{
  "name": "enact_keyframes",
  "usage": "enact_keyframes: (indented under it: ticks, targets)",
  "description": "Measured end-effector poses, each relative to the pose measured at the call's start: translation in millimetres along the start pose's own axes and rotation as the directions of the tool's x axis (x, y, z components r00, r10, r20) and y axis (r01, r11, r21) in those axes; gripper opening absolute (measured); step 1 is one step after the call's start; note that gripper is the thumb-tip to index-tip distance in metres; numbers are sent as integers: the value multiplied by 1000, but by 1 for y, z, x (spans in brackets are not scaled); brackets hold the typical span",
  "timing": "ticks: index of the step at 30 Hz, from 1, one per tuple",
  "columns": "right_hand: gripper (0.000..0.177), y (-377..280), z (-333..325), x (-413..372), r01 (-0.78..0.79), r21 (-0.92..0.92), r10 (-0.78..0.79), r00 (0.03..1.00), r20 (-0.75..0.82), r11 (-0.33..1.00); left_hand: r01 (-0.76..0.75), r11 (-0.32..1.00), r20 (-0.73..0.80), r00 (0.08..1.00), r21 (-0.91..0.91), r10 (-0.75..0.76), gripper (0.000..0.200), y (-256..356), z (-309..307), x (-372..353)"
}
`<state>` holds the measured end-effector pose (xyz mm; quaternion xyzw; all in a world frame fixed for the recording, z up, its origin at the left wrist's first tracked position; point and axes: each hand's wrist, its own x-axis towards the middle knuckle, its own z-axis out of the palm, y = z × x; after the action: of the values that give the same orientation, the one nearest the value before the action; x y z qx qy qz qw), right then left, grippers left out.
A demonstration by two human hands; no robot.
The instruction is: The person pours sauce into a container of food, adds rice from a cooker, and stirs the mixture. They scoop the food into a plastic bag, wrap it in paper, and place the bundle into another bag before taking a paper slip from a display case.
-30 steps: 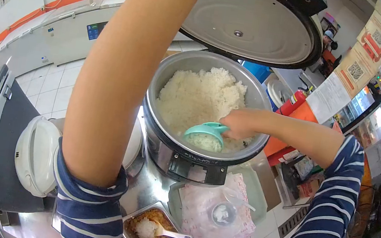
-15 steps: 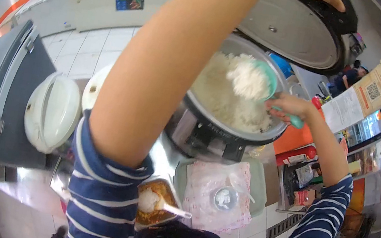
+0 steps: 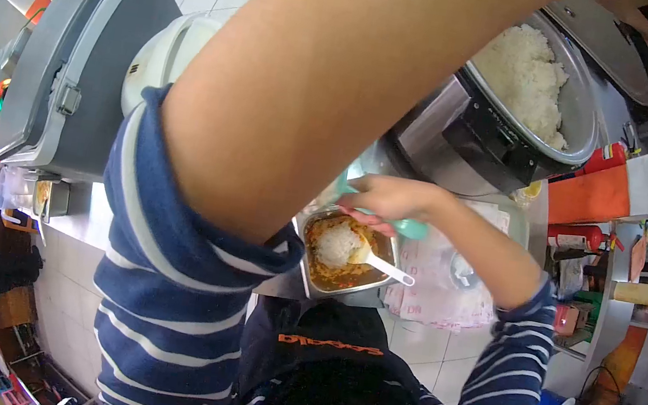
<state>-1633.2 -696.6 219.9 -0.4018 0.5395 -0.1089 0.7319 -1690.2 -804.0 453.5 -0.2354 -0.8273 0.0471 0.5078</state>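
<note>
My right hand [image 3: 387, 199] grips the handle of a teal scoop [image 3: 412, 229]. The scoop's bowl is mostly hidden behind my left forearm, over the upper left of a metal pan [image 3: 310, 284]. In that pan, white rice [image 3: 337, 245] lies on orange-brown food, with a white-handled spatula [image 3: 388, 270] resting in it. My left arm stretches across the view to the top right, where my left hand [image 3: 642, 25], partly cut off, holds the raised lid [image 3: 600, 38] of a large cooker [image 3: 480, 138]. Rice [image 3: 527, 78] fills much of the cooker.
Right of the pan, pink-printed plastic bags [image 3: 445, 292] lie on a pale tray [image 3: 519, 225]. A grey cooler box [image 3: 82, 57] and a white lidded container [image 3: 166, 53] stand at the left. A fire extinguisher [image 3: 576, 237] is at the right.
My right hand has carried the scoop of rice from above the cooker down to the metal pan. The view has turned, and the cooker now appears farther up and right. My left hand stays at the lid.
</note>
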Motion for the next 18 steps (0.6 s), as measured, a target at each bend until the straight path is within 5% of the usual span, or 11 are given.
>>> enact_keyframes:
  ticks: [4,6,8,10,12,14,17,18]
  targets:
    - [36,20,10,65,74,-29,-73,997,36,997,125,987,101,986,97,-135,40,24,-8,-12]
    - [37,18,13,74,71,-47,-69,997,35,996,386,918,233,888,86,-396,42,86,-48,-24]
    - [34,23,16,81,142,86,-139,989,-43,986,391,916,175,899,94,-402,31,95,-22,-43]
    - [30,42,16,96,245,305,-217,968,-123,920,219,960,-2,975,172,-222,25,96,26,-81]
    - [24,85,14,126,353,575,-284,935,-210,738,202,933,-30,979,297,-202,27,127,34,-112]
    - [20,88,12,133,329,509,-274,944,-183,795,263,895,16,958,361,-288,28,154,40,-138]
    - [21,63,9,128,72,-183,-81,996,-42,980,427,874,-33,901,231,-432,26,195,0,-149]
    - [20,45,23,103,52,89,-44,995,-90,995,474,872,-118,879,122,-462,23,213,-19,-154]
